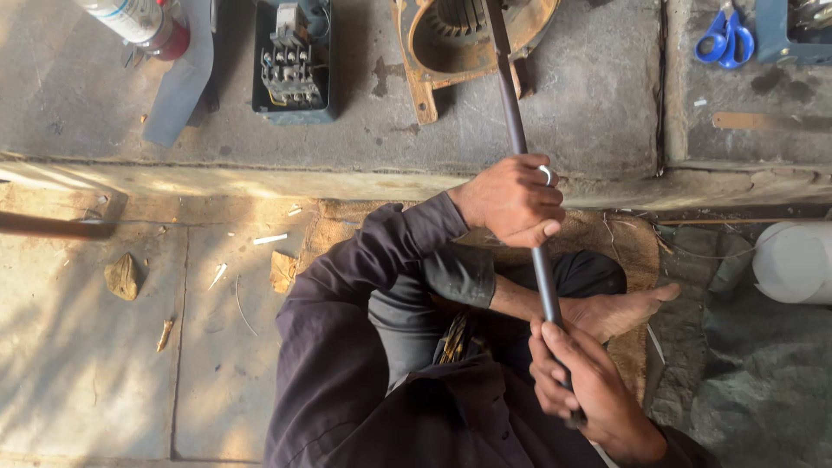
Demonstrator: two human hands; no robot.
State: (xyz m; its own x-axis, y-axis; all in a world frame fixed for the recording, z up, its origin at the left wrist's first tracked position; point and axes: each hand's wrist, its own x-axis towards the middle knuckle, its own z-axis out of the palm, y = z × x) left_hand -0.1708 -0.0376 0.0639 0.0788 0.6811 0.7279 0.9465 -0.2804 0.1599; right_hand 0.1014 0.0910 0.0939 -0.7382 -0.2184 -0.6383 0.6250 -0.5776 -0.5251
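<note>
A long dark metal rod (518,130) runs from the open orange motor housing (451,43) at the top down to my lap. My left hand (513,201), with a ring on one finger, is shut around the rod at its middle. Lower down, near my body, my right hand (579,381) grips the rod's near end. I sit on the ground in dark clothes, and my bare foot (617,310) lies beside the rod between the two hands. The rod's far tip is inside the housing, hidden among the windings.
On the raised concrete ledge stand a spray can (139,22), a dark box with an electrical contactor (290,61) and blue scissors (726,39). A white container (793,260) sits at right. A woven mat (628,247) lies under me, with stones (123,276) on the floor at left.
</note>
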